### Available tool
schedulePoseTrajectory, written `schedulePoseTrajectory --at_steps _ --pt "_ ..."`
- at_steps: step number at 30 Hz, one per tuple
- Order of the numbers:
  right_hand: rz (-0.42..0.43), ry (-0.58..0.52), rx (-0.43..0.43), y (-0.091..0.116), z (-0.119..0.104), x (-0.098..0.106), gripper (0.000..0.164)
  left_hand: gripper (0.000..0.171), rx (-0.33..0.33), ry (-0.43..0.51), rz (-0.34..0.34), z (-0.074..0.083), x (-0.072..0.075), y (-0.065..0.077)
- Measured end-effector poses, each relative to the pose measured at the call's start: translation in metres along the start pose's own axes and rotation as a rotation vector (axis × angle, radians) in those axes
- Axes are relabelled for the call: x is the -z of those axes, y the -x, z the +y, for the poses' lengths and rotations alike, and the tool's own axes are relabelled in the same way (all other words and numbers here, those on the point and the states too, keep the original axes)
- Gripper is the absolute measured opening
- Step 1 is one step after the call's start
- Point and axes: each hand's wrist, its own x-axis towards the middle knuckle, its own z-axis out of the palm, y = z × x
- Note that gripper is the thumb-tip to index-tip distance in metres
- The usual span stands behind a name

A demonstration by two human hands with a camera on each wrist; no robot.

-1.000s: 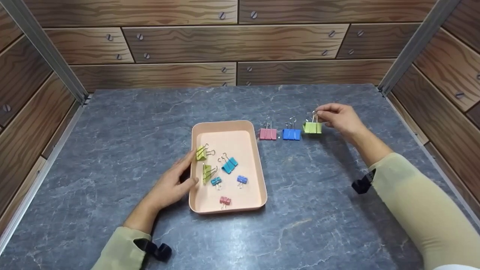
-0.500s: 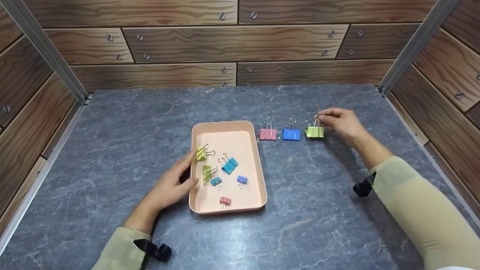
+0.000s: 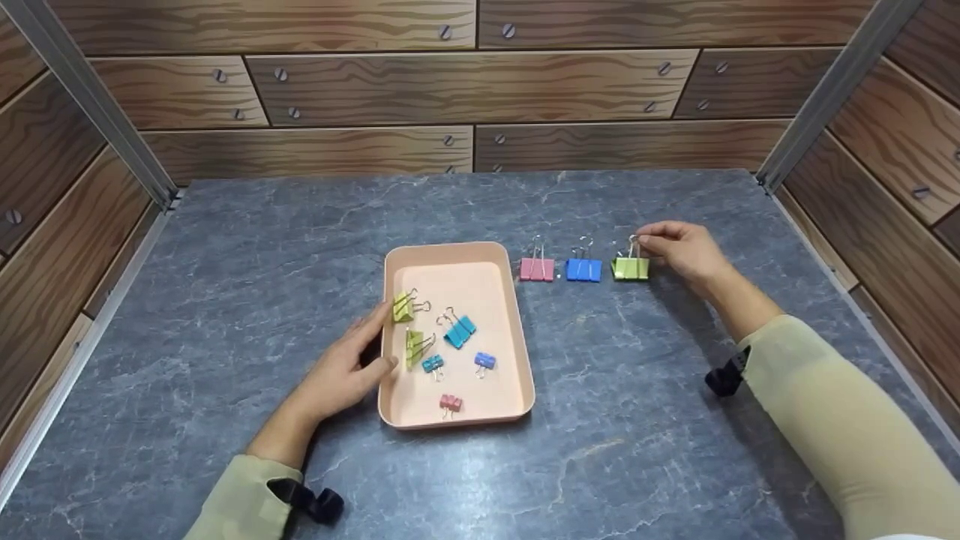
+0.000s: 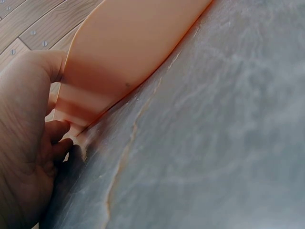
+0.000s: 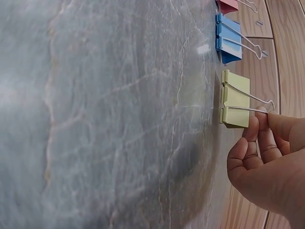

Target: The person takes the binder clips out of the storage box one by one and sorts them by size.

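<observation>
My right hand (image 3: 684, 253) pinches a wire handle of a large yellow-green binder clip (image 3: 631, 269), between thumb and fingers. In the right wrist view the clip (image 5: 236, 101) stands upright at the table surface, handles away from it. To its left, a blue binder clip (image 3: 583, 270) and a pink binder clip (image 3: 537, 270) stand in the same row. My left hand (image 3: 349, 373) holds the left side of a pale pink tray (image 3: 523, 352), thumb at the rim. In the left wrist view its fingers (image 4: 58, 130) curl beside the outer wall.
Inside the tray lie two yellow-green clips (image 3: 414, 347), a teal clip (image 3: 460, 331), a small teal clip (image 3: 433, 364), a small blue clip (image 3: 484, 361) and a small pink clip (image 3: 451, 403). Wood-patterned walls (image 3: 465, 86) enclose the grey marbled table (image 3: 630, 457).
My right hand has lowered the large yellow-green clip and shifted it slightly right, level with the blue and pink clips. My left hand and the tray stay put.
</observation>
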Motion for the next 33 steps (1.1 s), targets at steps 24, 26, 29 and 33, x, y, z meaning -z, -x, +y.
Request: schedulePoseTrajectory --at_steps 24,26,29,33 --pt "-0.007 0.039 -0.030 -0.0036 0.0041 0.0001 0.037 0.083 0.003 0.009 -0.006 -0.0002 0.0001 0.0009" --pt "-0.011 0.052 -0.036 -0.0035 0.0042 0.0008 0.039 0.082 0.004 0.009 -0.006 0.0001 0.0000 0.0011" --pt "-0.020 0.065 -0.053 -0.0025 0.0035 0.0021 0.040 0.082 0.008 0.008 -0.009 0.0008 0.0002 0.0009" --pt "-0.032 0.052 -0.082 0.0002 0.0013 0.0052 0.042 0.082 0.012 0.008 -0.015 0.0019 0.0006 -0.0001"
